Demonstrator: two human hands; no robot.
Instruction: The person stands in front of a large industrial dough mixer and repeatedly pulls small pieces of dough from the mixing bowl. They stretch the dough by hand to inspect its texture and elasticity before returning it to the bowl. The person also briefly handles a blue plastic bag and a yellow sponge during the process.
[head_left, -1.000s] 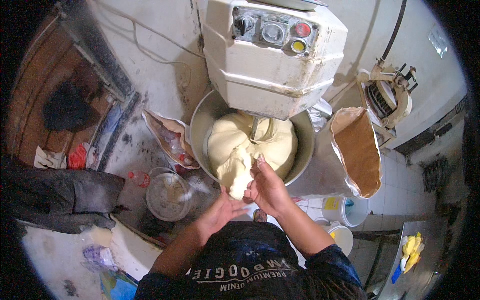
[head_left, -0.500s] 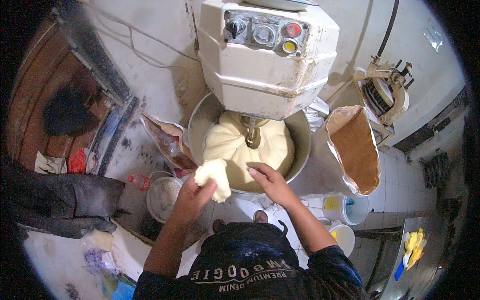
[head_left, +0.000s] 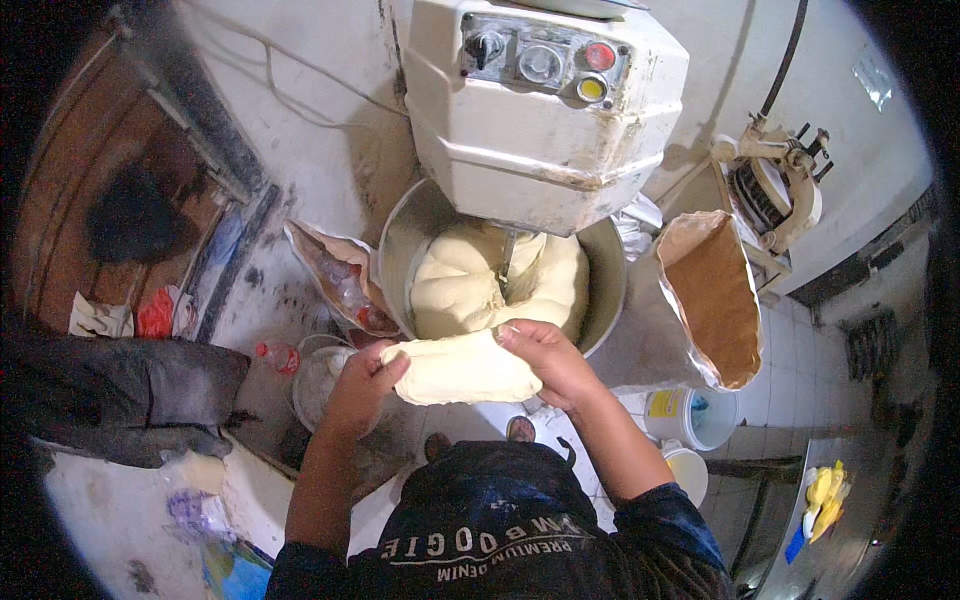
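Observation:
A pale piece of dough [head_left: 462, 370] is stretched out sideways between my hands, in front of the mixer bowl's near rim. My left hand [head_left: 366, 385] pinches its left end between thumb and fingers. At the right end, my right hand [head_left: 548, 362] grips it with the thumb on top. Behind it, a large mass of the same dough [head_left: 450, 270] lies in folds in the steel mixing bowl [head_left: 606, 290], around a metal mixing tool [head_left: 509, 252]. Over the bowl rises the white mixer head [head_left: 545, 130] with a knob and buttons.
An open paper sack [head_left: 650, 330] stands right of the bowl. Left of it are another opened sack [head_left: 335, 270], a red-capped bottle [head_left: 277, 357] and a white bucket [head_left: 318, 375]. Further right are white buckets [head_left: 712, 420], a machine with a round drum [head_left: 775, 190] and a metal table [head_left: 830, 560].
My right hand has come to the dough piece and taken hold of its right end. The piece, earlier bunched in my left hand, is now stretched wide. The dough in the bowl has shifted shape.

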